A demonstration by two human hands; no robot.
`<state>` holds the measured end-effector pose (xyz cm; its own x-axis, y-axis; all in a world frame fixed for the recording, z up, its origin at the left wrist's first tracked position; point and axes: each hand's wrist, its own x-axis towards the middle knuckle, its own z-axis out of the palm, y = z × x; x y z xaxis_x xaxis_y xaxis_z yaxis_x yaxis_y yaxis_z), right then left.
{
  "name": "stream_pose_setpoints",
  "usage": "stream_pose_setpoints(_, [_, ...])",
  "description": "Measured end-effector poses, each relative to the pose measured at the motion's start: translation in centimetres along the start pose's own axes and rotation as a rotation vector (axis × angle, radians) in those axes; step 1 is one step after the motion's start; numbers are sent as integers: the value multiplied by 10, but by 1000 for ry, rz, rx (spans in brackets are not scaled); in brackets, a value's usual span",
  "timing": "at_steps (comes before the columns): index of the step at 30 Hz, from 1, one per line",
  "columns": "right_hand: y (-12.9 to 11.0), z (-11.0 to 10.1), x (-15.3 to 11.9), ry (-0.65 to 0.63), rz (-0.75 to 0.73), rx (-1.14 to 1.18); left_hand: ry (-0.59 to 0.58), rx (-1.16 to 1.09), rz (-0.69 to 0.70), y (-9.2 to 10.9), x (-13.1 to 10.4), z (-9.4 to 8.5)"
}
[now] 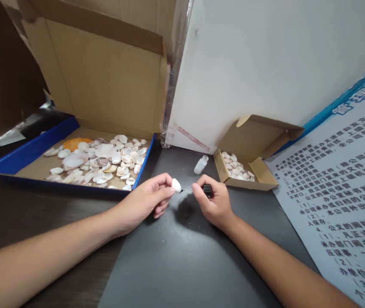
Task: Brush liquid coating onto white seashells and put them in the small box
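Observation:
Between thumb and fingers, my left hand (156,194) pinches a small white seashell (176,185) over the dark grey table (169,265). My right hand (212,201) is closed around a small brush with a black cap (207,190). Its thin stem points left, and the dark tip is at or very near the shell's lower edge; whether they touch I cannot tell. Just behind my right hand stands a small, uncapped translucent bottle (200,164), looking slightly tilted in this view.
At the left, an open blue-edged cardboard box (28,160) holds many shells and an orange shell (75,143). A smaller open carton (261,184) with shells stands at the back right. A white wall panel (249,55) rises behind; a printed sheet (339,192) lies right.

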<state>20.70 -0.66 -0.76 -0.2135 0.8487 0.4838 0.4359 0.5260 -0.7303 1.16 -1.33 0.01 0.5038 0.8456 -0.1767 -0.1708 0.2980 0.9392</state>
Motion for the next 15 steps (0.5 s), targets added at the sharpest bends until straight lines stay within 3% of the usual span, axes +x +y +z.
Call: stream_pose_setpoints(15, [1, -1, -2, 5, 3, 45, -49, 71, 22, 1, 0, 0])
